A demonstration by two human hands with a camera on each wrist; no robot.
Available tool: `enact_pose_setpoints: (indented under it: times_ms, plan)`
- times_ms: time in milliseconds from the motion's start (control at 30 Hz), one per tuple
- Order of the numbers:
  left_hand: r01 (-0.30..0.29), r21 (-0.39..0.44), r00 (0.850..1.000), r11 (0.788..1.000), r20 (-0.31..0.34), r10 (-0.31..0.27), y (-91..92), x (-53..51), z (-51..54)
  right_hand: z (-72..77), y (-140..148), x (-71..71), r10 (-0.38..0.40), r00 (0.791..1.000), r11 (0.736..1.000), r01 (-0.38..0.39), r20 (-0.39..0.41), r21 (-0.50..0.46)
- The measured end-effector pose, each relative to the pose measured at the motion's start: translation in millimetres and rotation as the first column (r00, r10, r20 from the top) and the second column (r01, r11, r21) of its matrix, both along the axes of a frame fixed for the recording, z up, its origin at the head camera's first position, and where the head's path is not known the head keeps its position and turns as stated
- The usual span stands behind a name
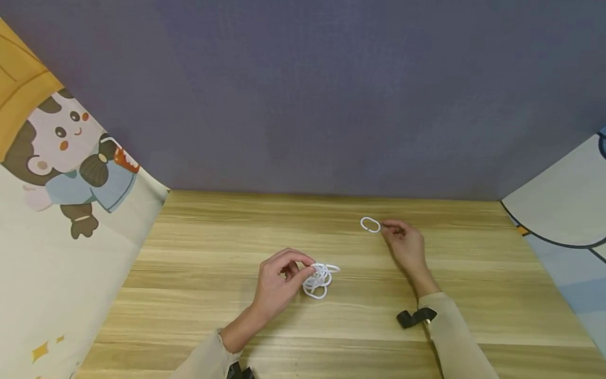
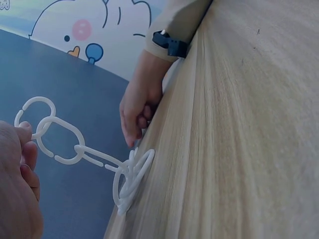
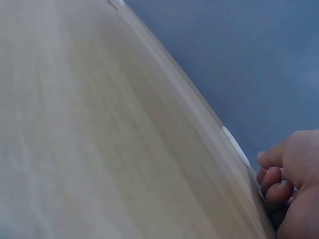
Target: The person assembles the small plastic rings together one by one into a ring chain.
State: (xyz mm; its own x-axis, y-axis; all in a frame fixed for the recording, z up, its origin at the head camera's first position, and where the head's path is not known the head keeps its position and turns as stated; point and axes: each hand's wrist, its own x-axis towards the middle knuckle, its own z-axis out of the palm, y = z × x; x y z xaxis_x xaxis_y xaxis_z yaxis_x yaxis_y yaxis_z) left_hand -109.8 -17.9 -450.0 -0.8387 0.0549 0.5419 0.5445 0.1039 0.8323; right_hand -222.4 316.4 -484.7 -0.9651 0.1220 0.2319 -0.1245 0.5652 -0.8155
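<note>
A bunch of white C-shaped plastic chain links (image 1: pixel 323 279) hangs from my left hand (image 1: pixel 279 279), whose thumb and index finger pinch one link. In the left wrist view, a chain of joined links (image 2: pixel 81 141) runs from these fingers down to a small heap at the tabletop. Farther back and to the right, a single white link (image 1: pixel 369 218) lies flat on the table. My right hand (image 1: pixel 406 246) is at the right end of that link, with its fingers bent. Between its fingertips and the link, contact cannot be made out in the right wrist view.
The wood-grain table (image 1: pixel 213 231) meets a dark blue-grey panel (image 1: pixel 303 105) at its back edge. Cartoon-printed walls (image 1: pixel 42 273) stand on the left and right. Black straps (image 1: pixel 416 317) are worn on the wrists.
</note>
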Motion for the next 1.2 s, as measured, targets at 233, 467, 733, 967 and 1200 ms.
enact_pose_setpoints:
  times_ms: [233,467,733,967,1200]
  plan:
    - [0.013,0.008,1.0,1.0,-0.005,-0.013,-3.6,3.3,-3.3,-4.4,-5,-0.4,-0.026,0.997,0.998,0.03,-0.071,0.053]
    - [0.026,0.007,1.0,1.0,0.004,-0.026,-8.5,6.6,-3.9,-8.5,-10,-1.8,-0.026,0.991,0.976,0.054,-0.134,0.211]
    - [0.037,0.002,0.999,0.999,-0.007,-0.037,-12.9,11.9,-5.0,-6.9,-17,8.6,0.002,0.998,0.959,0.016,-0.064,0.282]
    - [0.054,0.003,0.999,0.999,0.004,-0.054,-15.0,16.6,-5.1,-6.4,-18,20.7,0.008,1.0,0.957,-0.002,-0.021,0.291]
    - [0.061,-0.001,0.998,0.998,0.004,-0.061,-17.5,18.4,-5.1,-3.4,-18,28.6,0.032,0.999,0.929,-0.032,0.007,0.37]
